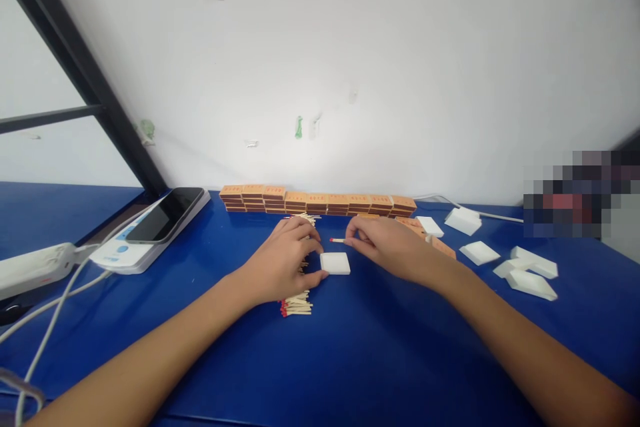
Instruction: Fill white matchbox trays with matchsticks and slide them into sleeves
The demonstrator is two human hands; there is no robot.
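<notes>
Spill risk, tbh
Left hand, half-open over the match pile, gripped a white matchbox tray mid-frame; a bump could've scattered that pile. One match sat pinched in the right hand, droppable if it loosened.

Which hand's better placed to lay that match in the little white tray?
Probably the right hand: it pinches the match just beyond the white tray, while the left hand holds the tray's left end.

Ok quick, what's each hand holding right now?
Left hand: thumb and finger at the left end of the white tray; grip unclear.
Right hand: closed, pinching a red-tipped match.
</notes>
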